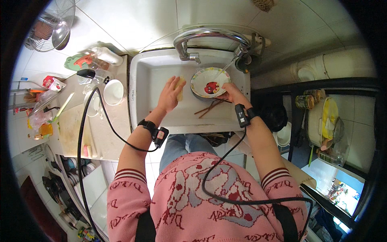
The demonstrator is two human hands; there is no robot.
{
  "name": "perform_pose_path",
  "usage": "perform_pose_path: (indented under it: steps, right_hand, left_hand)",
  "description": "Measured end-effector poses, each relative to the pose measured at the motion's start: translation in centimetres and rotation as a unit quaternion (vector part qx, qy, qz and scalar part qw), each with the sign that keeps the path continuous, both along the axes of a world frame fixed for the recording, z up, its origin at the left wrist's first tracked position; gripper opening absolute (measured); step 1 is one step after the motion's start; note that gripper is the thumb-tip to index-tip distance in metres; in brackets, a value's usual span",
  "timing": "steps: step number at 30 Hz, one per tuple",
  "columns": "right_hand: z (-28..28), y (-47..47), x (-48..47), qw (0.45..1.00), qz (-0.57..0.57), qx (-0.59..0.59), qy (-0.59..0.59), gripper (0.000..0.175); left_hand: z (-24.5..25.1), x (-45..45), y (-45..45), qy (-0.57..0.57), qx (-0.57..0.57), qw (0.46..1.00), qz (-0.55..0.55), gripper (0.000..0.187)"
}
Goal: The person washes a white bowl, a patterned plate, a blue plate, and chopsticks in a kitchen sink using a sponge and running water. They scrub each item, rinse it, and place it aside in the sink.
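Over the left part of the white sink (157, 124), my left hand (171, 94) holds a yellowish sponge or cloth (180, 90), partly hidden behind the fingers. My right hand (232, 92) grips the lower right rim of a white plate (199, 81) with a patterned edge and a red design in its middle. A thin stream of water (227, 66) runs from the faucet onto the plate. Under the plate shows the dark edge of another dish. Brown chopsticks (208, 109) lie in the sink just below the plate, near my right hand.
A chrome faucet (211, 31) arches over the sink. On the left counter stand a white cup (114, 92), bottles and a cutting board (72, 133). Right of the sink are a black pan (273, 116) and a rack. Black cables run from both wrists.
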State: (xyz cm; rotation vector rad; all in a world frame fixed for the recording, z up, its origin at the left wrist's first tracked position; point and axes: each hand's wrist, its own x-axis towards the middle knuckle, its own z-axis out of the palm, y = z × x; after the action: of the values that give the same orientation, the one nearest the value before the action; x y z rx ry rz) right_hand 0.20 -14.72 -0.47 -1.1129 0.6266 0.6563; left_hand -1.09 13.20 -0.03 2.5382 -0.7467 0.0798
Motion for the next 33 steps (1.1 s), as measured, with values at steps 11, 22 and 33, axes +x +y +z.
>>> perform_pose_path:
  steps: [11, 22, 33]
  right_hand:
    - [-1.7, 0.0, 0.0, 0.988, -0.138, -0.023, -0.064, 0.036]
    - [-0.9, 0.5, -1.1, 0.982, -0.112, 0.148, 0.036, 0.047]
    - [3.3, 3.1, 1.2, 0.789, 0.335, -0.502, -0.113, 0.015]
  left_hand:
    - [-0.7, -1.2, -1.3, 0.035, -0.044, 0.998, 0.016, 0.064]
    - [-0.2, -1.0, -1.1, 0.041, -0.076, 0.995, 0.044, 0.063]
    - [-1.8, -2.1, -0.6, 0.094, -0.050, 0.994, 0.030, 0.058]
